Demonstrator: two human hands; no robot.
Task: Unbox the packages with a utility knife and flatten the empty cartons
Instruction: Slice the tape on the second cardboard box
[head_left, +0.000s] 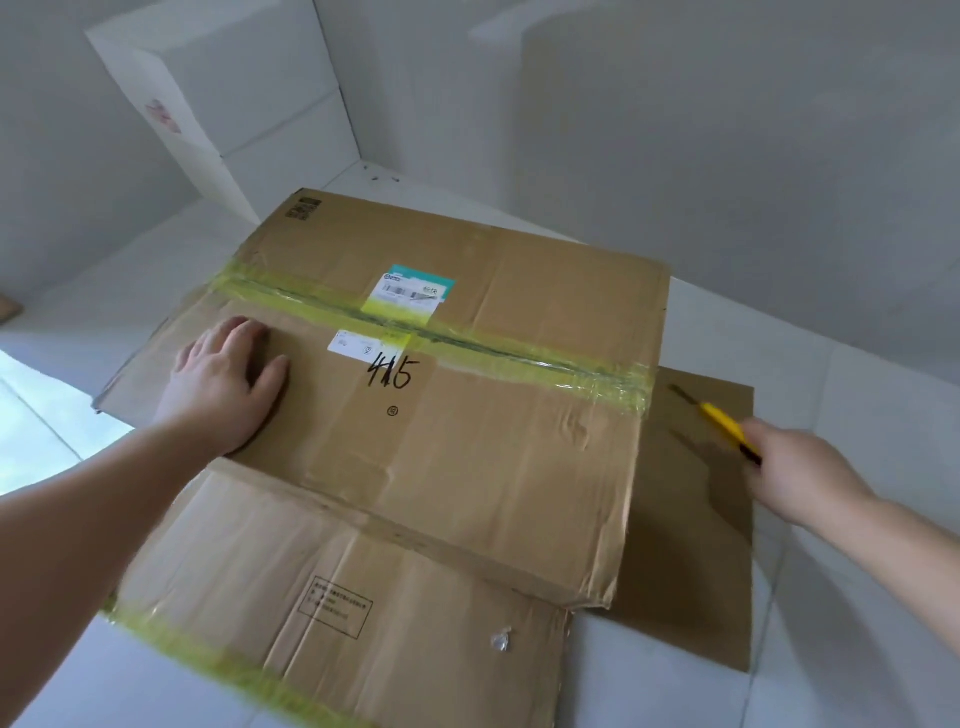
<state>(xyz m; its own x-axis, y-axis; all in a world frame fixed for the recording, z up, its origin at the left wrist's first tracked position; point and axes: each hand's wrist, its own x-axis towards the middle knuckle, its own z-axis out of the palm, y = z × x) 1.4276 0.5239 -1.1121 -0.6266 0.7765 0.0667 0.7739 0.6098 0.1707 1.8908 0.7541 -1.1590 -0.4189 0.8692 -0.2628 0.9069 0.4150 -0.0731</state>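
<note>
Cardboard carton (467, 415) lies flattened on the white floor (857, 415), with yellowish tape (441, 332) running left to right across its upper face. The left hand (228, 379) presses flat on the near-left part of that face, fingers straight and spread, apparently to pin the panel against sliding. The right hand (795, 473) grips the yellow utility knife (719, 423) to the right of the carton, tip aimed toward the right end of the tape, above a second flat cardboard sheet (701, 545). Likely next step: slit the tape. A white box (218, 114) stands far left.
</note>
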